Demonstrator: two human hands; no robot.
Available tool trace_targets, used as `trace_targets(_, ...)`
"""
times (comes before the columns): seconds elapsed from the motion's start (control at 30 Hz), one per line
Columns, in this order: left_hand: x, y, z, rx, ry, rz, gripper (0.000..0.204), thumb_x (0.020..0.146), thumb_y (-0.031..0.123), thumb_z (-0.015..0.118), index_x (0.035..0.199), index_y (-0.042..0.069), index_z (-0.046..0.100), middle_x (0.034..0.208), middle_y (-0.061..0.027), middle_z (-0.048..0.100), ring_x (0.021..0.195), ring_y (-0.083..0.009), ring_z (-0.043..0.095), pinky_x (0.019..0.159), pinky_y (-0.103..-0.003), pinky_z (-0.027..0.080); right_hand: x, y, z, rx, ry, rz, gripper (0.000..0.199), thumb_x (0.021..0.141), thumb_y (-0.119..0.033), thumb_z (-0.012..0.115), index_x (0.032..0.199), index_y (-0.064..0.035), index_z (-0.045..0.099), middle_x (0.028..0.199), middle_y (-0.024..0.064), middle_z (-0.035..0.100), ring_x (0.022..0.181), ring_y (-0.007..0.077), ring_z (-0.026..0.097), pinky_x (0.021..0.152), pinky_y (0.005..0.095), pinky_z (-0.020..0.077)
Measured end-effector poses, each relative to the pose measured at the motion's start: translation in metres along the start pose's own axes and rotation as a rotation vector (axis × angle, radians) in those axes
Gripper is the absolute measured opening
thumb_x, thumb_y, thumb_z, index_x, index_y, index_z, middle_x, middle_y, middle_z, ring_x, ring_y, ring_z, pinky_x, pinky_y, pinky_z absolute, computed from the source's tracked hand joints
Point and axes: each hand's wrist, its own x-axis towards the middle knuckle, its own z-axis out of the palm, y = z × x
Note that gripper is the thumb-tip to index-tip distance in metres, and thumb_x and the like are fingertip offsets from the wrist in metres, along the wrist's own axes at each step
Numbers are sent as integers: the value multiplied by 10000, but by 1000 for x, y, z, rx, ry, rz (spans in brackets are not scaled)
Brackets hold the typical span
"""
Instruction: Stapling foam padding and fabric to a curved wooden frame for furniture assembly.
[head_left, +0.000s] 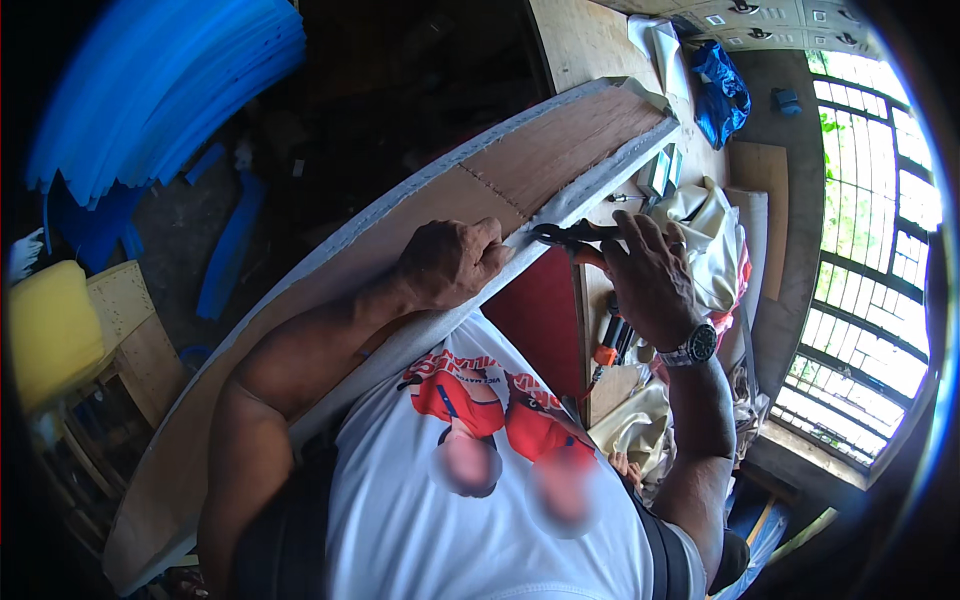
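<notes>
A long, curved plywood panel with pale grey fabric wrapped round its rim slants across the view in front of my body. My left forearm lies over it, and my left hand is closed at the near rim, thumb and forefinger pressed together; what they pinch is hidden. My right hand is wrapped round a pair of pliers with dark jaws and an orange handle part. The jaws point left and meet the fabric rim just right of my left fingers.
On the wooden bench to the right lie small boxes, an orange-and-black tool and crumpled cream material. A blue plastic bag is farther back. Blue sheets and a yellow block stand left. A barred window is right.
</notes>
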Motion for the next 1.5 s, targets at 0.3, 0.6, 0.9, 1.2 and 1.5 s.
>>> trace_targets(0.3,2,-5,6,-36,25,57,273,948,252,630,791,48,539,658,-128,630,618,-305,671,588,-417,510,2,-6,9,34,-60,54,269,871,-249,678,1084,-85,670,1227,124,567,1167,305,546,934,552,456)
trace_targets(0.6,-10,1,6,48,-19,53,276,947,285,632,833,43,563,686,-148,646,650,-344,676,612,-443,524,-77,-13,177,2075,434,640,313,966,-331,655,1006,-22,640,920,80,675,726,146,647,637,282,551)
trace_targets(0.9,3,13,-6,-52,-43,-10,283,982,239,630,810,34,536,606,-53,514,542,-101,471,492,-306,383,-75,106,335,663,748,1382,468,959,-448,625,1083,3,615,850,111,653,792,231,622,745,366,497)
trace_targets(1.2,29,34,10,233,12,-63,469,946,428,673,754,21,538,569,-108,512,516,-191,527,502,-353,424,4,-53,235,1824,581,585,344,1037,-295,550,1163,13,637,1017,66,688,934,142,618,843,301,501)
trace_targets(1.5,63,30,7,3,-152,-208,526,887,478,734,688,20,567,579,-51,517,551,-109,467,493,-300,414,-34,-164,195,1919,322,671,339,1031,-253,564,1221,26,601,1048,114,703,972,172,657,873,312,516)
